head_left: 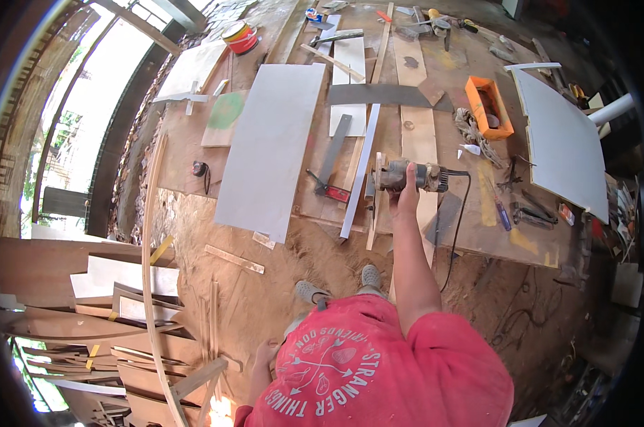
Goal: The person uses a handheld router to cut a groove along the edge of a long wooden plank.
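Note:
My right hand is wrapped round the body of a trim router, which lies on its side over the workbench with its base facing left. A black cord runs from its right end down past the bench edge. My left hand hangs low beside my body, away from the bench; its fingers are too small and partly hidden to read. Left of the router lie a long white strip and a combination square with a red head. A large white panel rests further left, its near end reaching past the bench edge.
An orange box, a rag, pliers and a blue-handled screwdriver lie at the right. A tape measure and a red-yellow bucket are on the left. Wood offcuts litter the sandy floor.

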A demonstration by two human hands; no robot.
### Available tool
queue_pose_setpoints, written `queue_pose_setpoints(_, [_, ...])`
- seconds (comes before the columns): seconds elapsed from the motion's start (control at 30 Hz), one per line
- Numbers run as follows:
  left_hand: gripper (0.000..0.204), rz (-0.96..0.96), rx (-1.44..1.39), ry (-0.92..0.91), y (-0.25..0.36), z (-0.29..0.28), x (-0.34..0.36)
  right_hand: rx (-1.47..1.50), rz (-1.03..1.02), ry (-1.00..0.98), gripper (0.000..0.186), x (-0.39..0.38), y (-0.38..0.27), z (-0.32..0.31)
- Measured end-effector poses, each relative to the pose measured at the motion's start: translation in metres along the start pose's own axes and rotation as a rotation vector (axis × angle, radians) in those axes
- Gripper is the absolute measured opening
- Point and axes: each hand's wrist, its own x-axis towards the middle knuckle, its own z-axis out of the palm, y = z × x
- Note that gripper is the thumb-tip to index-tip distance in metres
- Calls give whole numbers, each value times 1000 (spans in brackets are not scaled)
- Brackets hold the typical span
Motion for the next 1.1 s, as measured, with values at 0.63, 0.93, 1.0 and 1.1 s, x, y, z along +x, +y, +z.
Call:
queue_pose_setpoints(0.63, [57,35,-141,-53,28,8,-2,45,-62,4,73,-53,-14,12])
queue_pose_setpoints(0.93, [63,148,-173,-61,86,-20,17,24,-151,19,71,-80,-11,19])
queue_pose_setpoints(1.0, [63,180,-166,-53,97,-24,20,12,-174,24,70,-88,-12,19])
queue_pose_setpoints(1.1, [63,217,-140,-47,110,-29,24,-5,-189,-18,66,-102,-18,19])
